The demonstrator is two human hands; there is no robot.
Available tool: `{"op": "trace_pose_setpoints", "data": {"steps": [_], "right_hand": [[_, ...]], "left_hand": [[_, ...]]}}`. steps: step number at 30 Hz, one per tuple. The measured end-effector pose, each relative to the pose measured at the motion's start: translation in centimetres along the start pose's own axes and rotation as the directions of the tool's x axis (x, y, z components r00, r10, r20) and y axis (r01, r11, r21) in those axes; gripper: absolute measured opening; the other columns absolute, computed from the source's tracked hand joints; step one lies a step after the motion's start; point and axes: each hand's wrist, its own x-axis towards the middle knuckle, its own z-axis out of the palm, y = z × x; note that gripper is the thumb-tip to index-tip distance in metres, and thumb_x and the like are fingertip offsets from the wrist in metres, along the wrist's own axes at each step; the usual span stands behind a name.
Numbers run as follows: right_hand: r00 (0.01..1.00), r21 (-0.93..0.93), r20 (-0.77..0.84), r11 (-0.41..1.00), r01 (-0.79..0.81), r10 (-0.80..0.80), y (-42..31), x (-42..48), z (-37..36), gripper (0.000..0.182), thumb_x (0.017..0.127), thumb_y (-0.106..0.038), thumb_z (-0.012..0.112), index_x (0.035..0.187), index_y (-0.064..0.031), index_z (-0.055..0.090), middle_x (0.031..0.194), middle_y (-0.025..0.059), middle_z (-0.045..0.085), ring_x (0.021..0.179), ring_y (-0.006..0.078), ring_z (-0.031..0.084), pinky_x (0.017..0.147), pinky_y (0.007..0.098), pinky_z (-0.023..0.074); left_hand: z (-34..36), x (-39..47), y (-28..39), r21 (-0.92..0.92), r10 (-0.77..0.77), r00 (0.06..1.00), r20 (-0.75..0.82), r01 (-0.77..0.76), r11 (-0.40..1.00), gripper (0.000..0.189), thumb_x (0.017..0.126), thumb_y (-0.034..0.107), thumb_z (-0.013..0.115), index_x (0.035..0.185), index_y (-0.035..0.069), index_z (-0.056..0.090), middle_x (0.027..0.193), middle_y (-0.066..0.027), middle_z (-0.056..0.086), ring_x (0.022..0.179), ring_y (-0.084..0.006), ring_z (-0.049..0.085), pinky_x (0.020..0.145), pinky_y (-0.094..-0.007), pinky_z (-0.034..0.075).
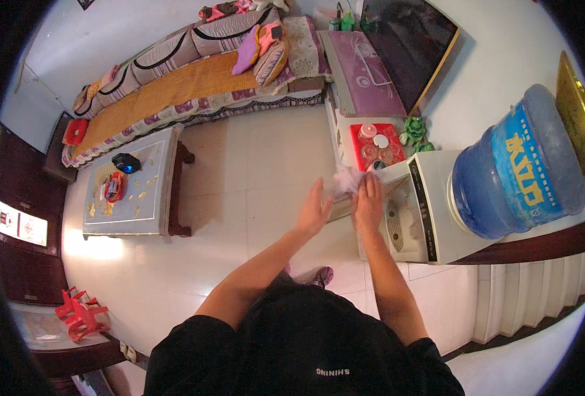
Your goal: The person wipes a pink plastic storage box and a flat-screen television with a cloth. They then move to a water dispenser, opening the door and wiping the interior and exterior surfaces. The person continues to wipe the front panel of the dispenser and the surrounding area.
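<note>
A blurred, pale pink cloth is at the fingers of my right hand, which seems to grip it beside the water dispenser. To the left of the cloth, my left hand is raised with its fingers apart and nothing in it. Just beyond the cloth, a red tray bears several glass cups and lidded vessels. On top of the dispenser a large blue water bottle lies tilted in this view.
A low table with a red toy and a dark object stands at the left. Behind it runs a long sofa. A television leans over a purple cabinet top. Red plastic stools and stairs are lower down.
</note>
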Motion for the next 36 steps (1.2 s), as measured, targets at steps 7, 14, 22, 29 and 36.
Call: {"op": "trace_pose_setpoints", "data": {"steps": [7, 14, 22, 29, 36], "right_hand": [[0.996, 0.131, 0.033, 0.989, 0.075, -0.08, -6.6, -3.2, 0.8, 0.049, 0.085, -0.014, 0.061, 0.129, 0.0028, 0.05, 0.139, 0.0215, 0.045, 0.135, 0.0389, 0.037, 0.114, 0.0495, 0.0261], [0.997, 0.153, 0.036, 0.987, 0.057, -0.064, -9.9, -4.2, 0.1, 0.044, 0.087, -0.009, 0.057, 0.129, 0.0035, 0.05, 0.139, 0.0185, 0.046, 0.134, 0.0373, 0.038, 0.113, 0.0489, 0.0295], [1.0, 0.138, -0.016, 0.99, 0.005, -0.003, -11.4, -5.5, 0.8, 0.035, 0.085, 0.0, 0.053, 0.12, 0.0043, 0.056, 0.137, 0.0167, 0.049, 0.131, 0.0369, 0.042, 0.109, 0.0451, 0.0356], [0.972, 0.202, -0.012, 0.953, -0.228, 0.235, -11.3, -7.5, -0.5, 0.033, 0.086, 0.001, 0.053, 0.119, 0.0039, 0.058, 0.136, 0.0169, 0.051, 0.129, 0.0349, 0.045, 0.107, 0.041, 0.0381], [0.846, 0.63, 0.08, 0.631, -0.453, 0.528, -8.1, -10.3, 0.5, 0.029, 0.09, -0.002, 0.049, 0.117, 0.0051, 0.058, 0.123, 0.0111, 0.059, 0.098, 0.0207, 0.061, 0.088, 0.0291, 0.048]], "left_hand": [[-1.2, 0.9, 0.6, -0.056, 0.027, 0.999, 0.045, -0.024, 0.998, 0.059, 0.099, 0.028, 0.047, 0.146, -0.002, 0.027, 0.144, -0.0257, 0.038, 0.133, -0.0388, 0.039, 0.111, -0.0422, 0.032], [-2.1, 0.2, -0.9, -0.098, 0.041, 0.993, 0.114, -0.03, 0.995, 0.056, 0.099, 0.028, 0.048, 0.145, 0.0, 0.033, 0.138, -0.0263, 0.043, 0.128, -0.0376, 0.045, 0.106, -0.0414, 0.038], [-2.7, -0.5, -4.3, -0.259, -0.037, 0.942, 0.333, 0.129, 0.957, 0.044, 0.1, 0.031, 0.048, 0.132, 0.0, 0.048, 0.114, -0.0173, 0.057, 0.097, -0.0243, 0.059, 0.083, -0.0369, 0.05], [-3.8, -0.5, 0.5, -0.386, -0.404, 0.849, 0.342, 0.518, 0.763, 0.042, 0.101, 0.028, 0.047, 0.133, 0.001, 0.048, 0.121, -0.016, 0.057, 0.105, -0.0235, 0.058, 0.09, -0.0371, 0.048], [0.0, 1.8, -3.8, -0.22, -0.011, 0.993, 0.119, 0.037, 0.975, 0.044, 0.097, 0.022, 0.047, 0.136, 0.001, 0.046, 0.133, -0.0238, 0.049, 0.128, -0.0348, 0.045, 0.108, -0.04, 0.034]]}}
